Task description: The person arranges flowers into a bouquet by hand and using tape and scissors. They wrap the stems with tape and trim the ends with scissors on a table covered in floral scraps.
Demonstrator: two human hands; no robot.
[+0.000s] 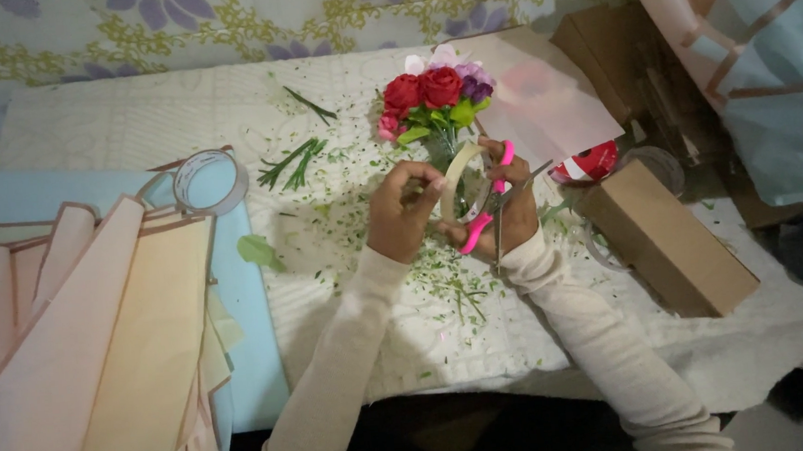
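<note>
- Left hand [403, 211] pinching the tape roll [459, 176], bouquet [438, 96] just beyond its fingertips.
- Right hand [504, 211] clutches pink scissors [491, 200], touching the tape.

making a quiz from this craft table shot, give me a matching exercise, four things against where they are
Things:
1. scissors
2. tape roll
3. cardboard box
4. paper sheets

Places:
A. stacked at the table's left edge
B. in the right hand, near the bouquet
C. flat on the table, left of the cut stems
D. right of the hands

Pairs: 1-B, 2-C, 3-D, 4-A
</note>
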